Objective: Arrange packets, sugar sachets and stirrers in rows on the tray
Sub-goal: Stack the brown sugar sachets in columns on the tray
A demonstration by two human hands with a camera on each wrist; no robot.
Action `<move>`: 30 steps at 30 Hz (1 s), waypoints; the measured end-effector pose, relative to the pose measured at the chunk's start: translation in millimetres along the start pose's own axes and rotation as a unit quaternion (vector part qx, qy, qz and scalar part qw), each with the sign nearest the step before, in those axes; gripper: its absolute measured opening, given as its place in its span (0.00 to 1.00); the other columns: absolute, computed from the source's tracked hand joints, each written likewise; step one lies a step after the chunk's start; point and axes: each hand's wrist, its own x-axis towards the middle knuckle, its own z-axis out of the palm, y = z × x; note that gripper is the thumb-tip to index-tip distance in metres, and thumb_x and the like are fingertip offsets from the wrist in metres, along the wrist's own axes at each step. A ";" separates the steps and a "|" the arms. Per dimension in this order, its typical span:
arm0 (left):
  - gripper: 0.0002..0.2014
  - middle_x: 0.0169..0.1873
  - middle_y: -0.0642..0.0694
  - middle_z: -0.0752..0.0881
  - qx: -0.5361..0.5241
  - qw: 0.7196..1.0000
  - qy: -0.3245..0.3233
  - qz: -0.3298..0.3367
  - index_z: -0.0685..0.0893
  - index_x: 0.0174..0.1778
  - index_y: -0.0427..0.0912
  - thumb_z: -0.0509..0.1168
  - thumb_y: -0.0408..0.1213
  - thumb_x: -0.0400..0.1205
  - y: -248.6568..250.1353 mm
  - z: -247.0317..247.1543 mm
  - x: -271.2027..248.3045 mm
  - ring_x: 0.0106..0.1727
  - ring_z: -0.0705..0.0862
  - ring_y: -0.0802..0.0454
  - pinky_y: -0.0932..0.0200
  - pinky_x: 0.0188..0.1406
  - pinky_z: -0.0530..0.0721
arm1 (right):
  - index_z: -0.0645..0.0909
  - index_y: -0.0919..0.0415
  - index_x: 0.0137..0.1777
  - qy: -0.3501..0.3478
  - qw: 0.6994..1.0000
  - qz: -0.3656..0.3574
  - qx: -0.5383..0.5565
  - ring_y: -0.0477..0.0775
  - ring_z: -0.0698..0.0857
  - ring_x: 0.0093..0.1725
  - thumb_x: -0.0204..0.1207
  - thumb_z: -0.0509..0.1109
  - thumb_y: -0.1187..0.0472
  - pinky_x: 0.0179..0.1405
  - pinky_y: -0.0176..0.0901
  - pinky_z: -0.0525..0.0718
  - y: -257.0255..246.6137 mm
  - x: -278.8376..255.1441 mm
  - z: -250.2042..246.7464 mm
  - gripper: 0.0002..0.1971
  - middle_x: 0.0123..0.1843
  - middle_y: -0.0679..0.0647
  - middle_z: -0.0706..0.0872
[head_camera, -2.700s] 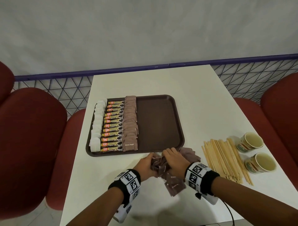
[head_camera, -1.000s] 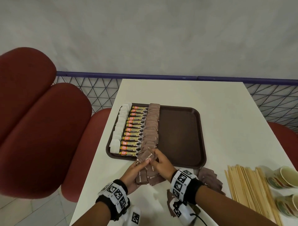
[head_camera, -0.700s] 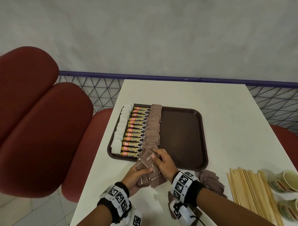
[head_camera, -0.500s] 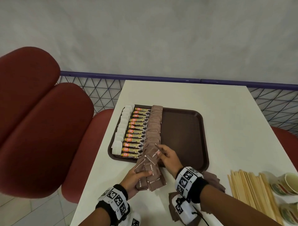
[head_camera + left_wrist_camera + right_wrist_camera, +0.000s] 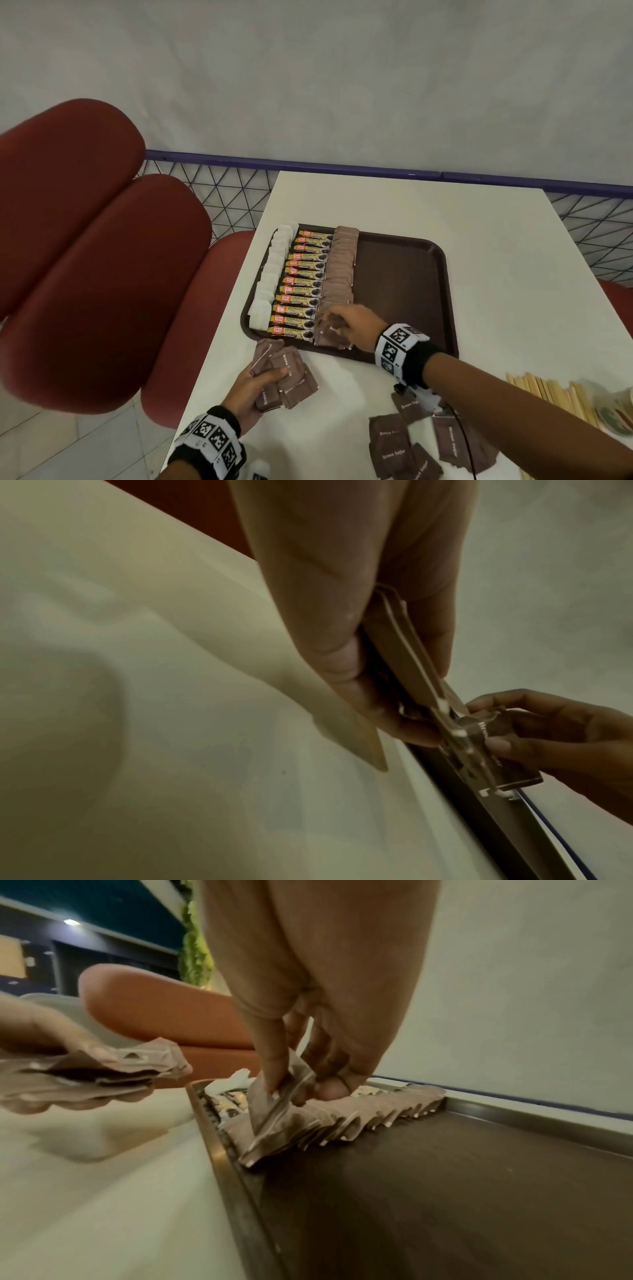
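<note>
While the left hand (image 5: 255, 383) grips a fanned stack of brown sugar sachets (image 5: 286, 377) above the table (image 5: 479, 222), the right hand (image 5: 352, 325) pinches one sachet (image 5: 279, 1096) at the near end of the brown row (image 5: 339, 270) on the tray (image 5: 404, 274) (coffee sticks (image 5: 303, 284) and white packets (image 5: 272, 277) left of it). Loose sachets (image 5: 394, 445) and stirrers (image 5: 548, 397) lie near the right forearm.

On tray (image 5: 404, 284), three rows side by side toward 9 o'clock. Loose sachets (image 5: 404, 445) on table (image 5: 411, 205) at 6 o'clock; stirrers (image 5: 548, 394) at 4 o'clock.
</note>
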 end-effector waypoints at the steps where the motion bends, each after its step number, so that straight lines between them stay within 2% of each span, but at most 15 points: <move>1: 0.30 0.55 0.36 0.87 0.000 1.000 0.001 0.001 0.77 0.69 0.41 0.70 0.25 0.69 -0.1 -1.6 -0.9 0.48 0.89 0.42 0.50 0.41 0.87 | 0.78 0.62 0.58 -0.015 1.000 -0.008 -0.016 0.55 0.81 0.58 0.74 0.63 0.74 0.60 0.45 0.79 -2.4 3.3 3.5 0.15 0.59 0.56 0.84; 4: 0.28 0.55 0.36 0.87 -0.002 1.000 0.005 0.001 0.78 0.68 0.42 0.70 0.24 0.70 -0.6 -4.0 -3.1 0.49 0.88 0.40 0.49 0.43 0.87 | 0.76 0.63 0.56 -0.042 0.997 -0.010 -0.057 0.58 0.82 0.59 0.74 0.63 0.74 0.61 0.53 0.81 -3.3 12.9 18.4 0.13 0.60 0.58 0.83; 7: 0.27 0.55 0.37 0.88 -0.003 1.000 0.001 0.004 0.78 0.67 0.45 0.68 0.23 0.71 -1.5 -4.5 -5.3 0.49 0.88 0.40 0.48 0.43 0.87 | 0.76 0.64 0.58 -0.025 0.994 -0.010 -0.108 0.60 0.82 0.58 0.74 0.64 0.72 0.59 0.52 0.81 -0.8 18.9 30.0 0.13 0.61 0.61 0.81; 11: 0.26 0.48 0.39 0.90 0.003 1.000 0.010 -0.004 0.78 0.67 0.42 0.67 0.22 0.72 -2.7 -4.1 -6.1 0.42 0.90 0.44 0.53 0.36 0.87 | 0.72 0.64 0.67 -0.002 0.984 -0.025 -0.179 0.62 0.77 0.65 0.75 0.65 0.70 0.64 0.50 0.75 4.7 23.5 36.1 0.19 0.68 0.60 0.75; 16: 0.25 0.51 0.38 0.89 0.008 1.000 0.011 -0.011 0.80 0.65 0.45 0.68 0.23 0.72 -2.4 -3.6 -5.0 0.46 0.89 0.42 0.51 0.39 0.86 | 0.67 0.64 0.73 0.006 0.977 -0.032 -0.209 0.61 0.72 0.70 0.76 0.66 0.69 0.69 0.48 0.70 7.6 25.4 35.2 0.25 0.73 0.60 0.70; 19: 0.24 0.52 0.38 0.89 0.011 1.000 0.003 -0.011 0.81 0.63 0.48 0.68 0.23 0.73 -2.6 -1.4 -5.3 0.47 0.89 0.42 0.50 0.41 0.86 | 0.68 0.64 0.71 0.017 0.980 -0.034 -0.193 0.60 0.72 0.70 0.75 0.66 0.70 0.69 0.48 0.69 11.0 28.2 32.7 0.24 0.72 0.60 0.71; 24: 0.23 0.53 0.37 0.89 0.002 1.000 0.004 -0.007 0.82 0.62 0.46 0.67 0.22 0.73 -3.8 -0.1 -4.2 0.46 0.89 0.40 0.50 0.40 0.87 | 0.72 0.66 0.61 0.030 0.989 -0.035 -0.137 0.61 0.76 0.63 0.74 0.68 0.68 0.62 0.48 0.74 10.8 27.6 25.3 0.16 0.65 0.62 0.76; 27: 0.23 0.54 0.37 0.88 0.001 1.000 0.000 -0.008 0.82 0.62 0.47 0.66 0.22 0.73 -3.2 -0.2 -4.0 0.49 0.87 0.39 0.49 0.42 0.86 | 0.71 0.64 0.62 0.035 0.990 -0.039 -0.132 0.59 0.74 0.64 0.73 0.69 0.67 0.62 0.48 0.74 12.6 24.2 27.0 0.17 0.65 0.59 0.75; 30: 0.23 0.52 0.37 0.88 0.005 1.000 -0.002 -0.010 0.81 0.64 0.46 0.64 0.22 0.75 -1.9 1.0 -3.1 0.48 0.87 0.40 0.49 0.42 0.85 | 0.70 0.61 0.66 0.066 0.980 -0.042 -0.181 0.58 0.71 0.66 0.74 0.67 0.64 0.63 0.46 0.71 12.7 17.8 27.6 0.20 0.67 0.56 0.73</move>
